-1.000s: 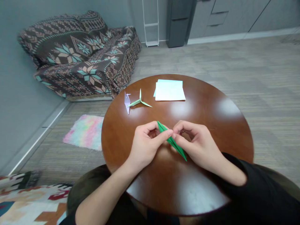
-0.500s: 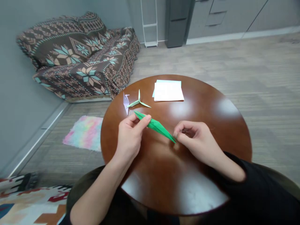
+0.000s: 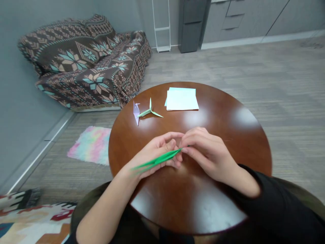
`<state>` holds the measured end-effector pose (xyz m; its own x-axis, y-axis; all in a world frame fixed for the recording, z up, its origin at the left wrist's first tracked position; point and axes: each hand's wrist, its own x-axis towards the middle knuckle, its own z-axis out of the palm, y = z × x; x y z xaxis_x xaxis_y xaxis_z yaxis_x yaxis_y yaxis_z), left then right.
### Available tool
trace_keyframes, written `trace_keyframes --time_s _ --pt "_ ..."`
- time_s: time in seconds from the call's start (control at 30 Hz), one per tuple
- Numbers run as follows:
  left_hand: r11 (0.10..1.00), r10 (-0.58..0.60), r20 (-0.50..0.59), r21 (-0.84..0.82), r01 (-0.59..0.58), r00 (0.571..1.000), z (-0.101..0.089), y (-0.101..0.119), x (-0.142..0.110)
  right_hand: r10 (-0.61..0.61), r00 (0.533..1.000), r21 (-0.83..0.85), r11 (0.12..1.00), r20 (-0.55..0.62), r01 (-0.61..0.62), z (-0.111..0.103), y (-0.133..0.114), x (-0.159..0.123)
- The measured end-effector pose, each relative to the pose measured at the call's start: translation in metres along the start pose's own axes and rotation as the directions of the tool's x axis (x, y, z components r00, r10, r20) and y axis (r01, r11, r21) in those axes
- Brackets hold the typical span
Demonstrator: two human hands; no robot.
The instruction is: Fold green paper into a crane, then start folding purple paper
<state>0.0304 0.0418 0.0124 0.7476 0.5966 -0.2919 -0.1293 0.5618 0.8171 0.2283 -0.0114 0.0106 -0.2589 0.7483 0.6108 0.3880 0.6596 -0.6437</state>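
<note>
Slender green folded-paper piece (image 3: pixel 162 158), pointed and slanting, runs from the right hand (image 3: pixel 207 150) down across the left. I see the right hand closed in a pinch on its upper tip, thumb against bent fingers. The left hand (image 3: pixel 155 151) is loosely curled behind the paper, whose blurred lower end reaches toward the wrist; I cannot tell whether its fingers grip. Under both hands I have a round, glossy brown table (image 3: pixel 228 145). Past the left hand, on the tabletop, are a pale green three-pointed folded-paper figure (image 3: pixel 146 113) and, right beside it, a lavender folded-paper figure (image 3: pixel 136 114). Near the far edge lies a stack of pale paper sheets (image 3: pixel 182 100). Beyond, on my left, I make out a sofa (image 3: pixel 88 64) under a brown, turquoise-and-pink patterned cover.
</note>
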Motion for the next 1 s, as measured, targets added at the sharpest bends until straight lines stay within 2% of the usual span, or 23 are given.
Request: trace_keyframes --time_s 0.07,0.1,0.17,0.23,0.3,0.37,0.47,0.7,0.83,0.9,1.0 --pt "0.99 0.135 -0.114 0.062 -0.128 0.984 0.001 -0.003 0.001 0.13 0.988 0.046 0.991 -0.08 -0.127 0.0 -0.003 0.0" --pt "0.974 0.22 -0.137 0.094 -0.208 0.966 0.002 -0.005 0.001 0.198 0.973 0.069 0.979 -0.116 -0.19 0.0 -0.004 0.001" --pt "0.925 0.364 -0.102 0.155 -0.347 0.926 0.004 -0.008 0.0 0.296 0.942 0.109 0.954 -0.157 -0.281 0.0 -0.005 0.002" --pt "0.883 0.434 -0.071 0.229 -0.409 0.898 0.008 -0.009 -0.001 0.342 0.927 0.121 0.938 -0.154 -0.326 0.002 -0.006 0.003" --pt "0.846 0.48 -0.132 0.331 -0.418 0.867 0.013 -0.01 -0.001 0.358 0.924 0.119 0.931 -0.132 -0.344 0.003 -0.007 0.003" --pt "0.829 0.5 -0.2 0.391 -0.4 0.842 0.017 -0.01 0.0 0.374 0.92 0.121 0.925 -0.118 -0.36 0.004 -0.009 0.003" --pt "0.847 0.48 -0.257 0.383 -0.367 0.839 0.02 -0.011 0.002 0.394 0.911 0.134 0.916 -0.121 -0.378 0.005 -0.013 0.003" --pt "0.921 0.389 -0.393 0.16 -0.354 0.833 0.021 -0.012 0.003 0.449 0.888 0.153 0.889 -0.096 -0.432 0.004 -0.016 0.005" --pt "0.902 0.397 -0.492 0.055 -0.428 0.775 0.016 -0.002 0.005 0.475 0.872 0.117 0.879 -0.12 -0.463 0.001 -0.011 0.004" --pt "0.891 0.411 -0.494 0.038 -0.453 0.766 0.012 0.002 0.005 0.467 0.873 0.097 0.884 -0.142 -0.458 0.0 -0.009 0.003" --pt "0.901 0.396 -0.466 0.028 -0.434 0.791 0.011 0.002 0.005 0.437 0.882 0.098 0.899 -0.178 -0.426 0.0 -0.008 0.003"
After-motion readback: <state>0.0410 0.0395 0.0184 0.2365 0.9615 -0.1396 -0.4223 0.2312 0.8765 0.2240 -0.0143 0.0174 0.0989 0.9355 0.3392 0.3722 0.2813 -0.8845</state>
